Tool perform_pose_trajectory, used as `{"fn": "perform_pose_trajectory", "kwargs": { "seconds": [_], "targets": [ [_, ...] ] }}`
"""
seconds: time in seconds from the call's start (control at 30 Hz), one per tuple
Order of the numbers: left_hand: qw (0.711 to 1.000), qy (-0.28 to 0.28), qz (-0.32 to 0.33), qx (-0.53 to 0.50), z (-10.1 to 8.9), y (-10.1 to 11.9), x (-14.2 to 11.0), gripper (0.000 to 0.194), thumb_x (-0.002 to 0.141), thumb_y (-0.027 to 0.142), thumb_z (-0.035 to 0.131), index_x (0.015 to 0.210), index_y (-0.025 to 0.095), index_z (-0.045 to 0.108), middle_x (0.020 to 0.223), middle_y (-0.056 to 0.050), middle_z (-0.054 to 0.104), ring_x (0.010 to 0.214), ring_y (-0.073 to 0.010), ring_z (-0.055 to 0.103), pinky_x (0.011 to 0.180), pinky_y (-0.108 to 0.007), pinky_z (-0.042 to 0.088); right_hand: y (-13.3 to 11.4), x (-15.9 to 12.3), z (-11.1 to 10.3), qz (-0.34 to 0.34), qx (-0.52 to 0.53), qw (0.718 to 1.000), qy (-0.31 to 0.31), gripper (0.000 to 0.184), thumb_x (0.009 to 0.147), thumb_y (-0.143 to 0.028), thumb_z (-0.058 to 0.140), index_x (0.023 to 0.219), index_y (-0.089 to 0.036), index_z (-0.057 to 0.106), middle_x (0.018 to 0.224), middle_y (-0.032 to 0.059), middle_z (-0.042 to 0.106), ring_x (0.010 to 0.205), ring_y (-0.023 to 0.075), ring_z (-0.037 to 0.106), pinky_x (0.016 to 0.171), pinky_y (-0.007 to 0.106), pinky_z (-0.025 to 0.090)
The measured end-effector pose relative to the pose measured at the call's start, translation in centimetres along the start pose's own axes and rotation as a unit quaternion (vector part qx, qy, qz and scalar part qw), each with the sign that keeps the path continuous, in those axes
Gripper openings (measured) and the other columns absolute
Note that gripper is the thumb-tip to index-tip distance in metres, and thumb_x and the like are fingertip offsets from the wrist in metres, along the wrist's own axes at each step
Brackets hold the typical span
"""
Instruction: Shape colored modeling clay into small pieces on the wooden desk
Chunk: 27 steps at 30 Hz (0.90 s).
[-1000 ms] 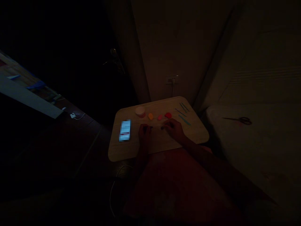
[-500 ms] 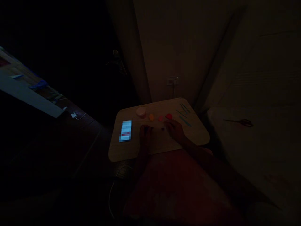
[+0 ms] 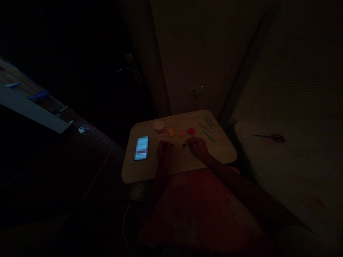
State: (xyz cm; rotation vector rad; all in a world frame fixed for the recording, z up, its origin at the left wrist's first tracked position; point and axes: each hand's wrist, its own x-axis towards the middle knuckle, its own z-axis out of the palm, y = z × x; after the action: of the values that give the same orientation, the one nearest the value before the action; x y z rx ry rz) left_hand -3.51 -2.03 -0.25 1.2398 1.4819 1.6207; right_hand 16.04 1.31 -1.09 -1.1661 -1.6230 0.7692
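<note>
In dim light, my left hand (image 3: 164, 150) rests on the small wooden table (image 3: 150, 171) with its fingers curled. A small dark piece (image 3: 172, 144) shows at its fingertips. My right hand (image 3: 197, 147) lies closed on the table, and what its fingers hold, if anything, is hidden. Between the hands sits a small dark lump (image 3: 184, 145), just left of my right fingertips. Beyond them lie an orange lump (image 3: 170, 132), a pink lump (image 3: 182, 133) and a red lump (image 3: 190, 131), apart from one another; they look like modelling clay.
A lit phone (image 3: 141, 147) lies at the table's left. A pale round tub (image 3: 159, 126) stands at the back. Several thin teal tools (image 3: 209, 136) lie at the right. Scissors (image 3: 276, 138) rest on a pale surface farther right. A white cable (image 3: 124, 221) runs below the table.
The whole view has shifted slightly. The fingers of my right hand look more drawn in beside the small dark lump. My left hand has hardly moved, and the lumps keep their places.
</note>
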Motion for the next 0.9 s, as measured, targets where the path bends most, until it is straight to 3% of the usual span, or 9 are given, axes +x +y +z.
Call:
{"fn": "perform_pose_trajectory", "kwargs": {
  "seconds": [0.23, 0.4, 0.6, 0.77, 0.9],
  "targets": [
    [1.000, -0.003, -0.006, -0.019, 0.17, -0.11, -0.07, 0.011, 0.082, 0.031, 0.062, 0.083, 0.021, 0.056, 0.078, 0.001, 0.057, 0.074, -0.0149, 0.054, 0.069, -0.025, 0.045, 0.45, 0.24, 0.19, -0.044, 0.019, 0.999, 0.017, 0.025, 0.095, -0.036, 0.052, 0.094, -0.019, 0.071, 0.097, 0.0082, 0.075, 0.089, 0.0226, 0.067, 0.083, 0.033, 0.050],
    [1.000, 0.002, -0.014, -0.019, 0.19, -0.01, -0.09, 0.012, 0.081, 0.030, 0.064, 0.084, 0.021, 0.057, 0.078, 0.002, 0.057, 0.072, -0.0141, 0.053, 0.068, -0.025, 0.044, 0.77, 0.21, 0.35, -0.060, 0.024, 0.998, 0.018, 0.025, 0.088, -0.030, 0.058, 0.105, -0.018, 0.072, 0.109, 0.0106, 0.075, 0.093, 0.0227, 0.068, 0.083, 0.034, 0.051],
    [1.000, 0.001, -0.013, -0.023, 0.13, -0.14, 0.07, 0.010, 0.082, 0.027, 0.064, 0.082, 0.021, 0.056, 0.078, 0.001, 0.058, 0.073, -0.0149, 0.054, 0.068, -0.025, 0.045, 0.36, 0.10, 0.36, -0.019, 0.025, 0.999, 0.008, 0.021, 0.085, -0.038, 0.069, 0.083, -0.019, 0.075, 0.080, 0.0040, 0.072, 0.068, 0.0166, 0.059, 0.066, 0.028, 0.046],
    [1.000, 0.004, 0.001, -0.002, 0.06, 0.01, 0.03, 0.009, 0.082, 0.028, 0.063, 0.083, 0.021, 0.058, 0.079, 0.001, 0.059, 0.076, -0.0149, 0.054, 0.071, -0.025, 0.046, -0.02, 0.08, 0.11, 0.005, 0.017, 1.000, -0.001, 0.041, 0.093, -0.045, 0.057, 0.063, -0.019, 0.067, 0.059, 0.0011, 0.061, 0.059, 0.0161, 0.054, 0.059, 0.028, 0.040],
    [1.000, 0.001, -0.008, -0.016, 0.11, -0.09, 0.03, 0.010, 0.082, 0.030, 0.063, 0.083, 0.021, 0.058, 0.078, 0.001, 0.058, 0.074, -0.0149, 0.054, 0.069, -0.025, 0.046, 0.06, 0.15, -0.02, -0.002, 0.022, 1.000, -0.017, 0.042, 0.098, -0.043, 0.049, 0.072, -0.020, 0.072, 0.072, 0.0042, 0.072, 0.069, 0.0193, 0.064, 0.068, 0.030, 0.047]
  ]
}}
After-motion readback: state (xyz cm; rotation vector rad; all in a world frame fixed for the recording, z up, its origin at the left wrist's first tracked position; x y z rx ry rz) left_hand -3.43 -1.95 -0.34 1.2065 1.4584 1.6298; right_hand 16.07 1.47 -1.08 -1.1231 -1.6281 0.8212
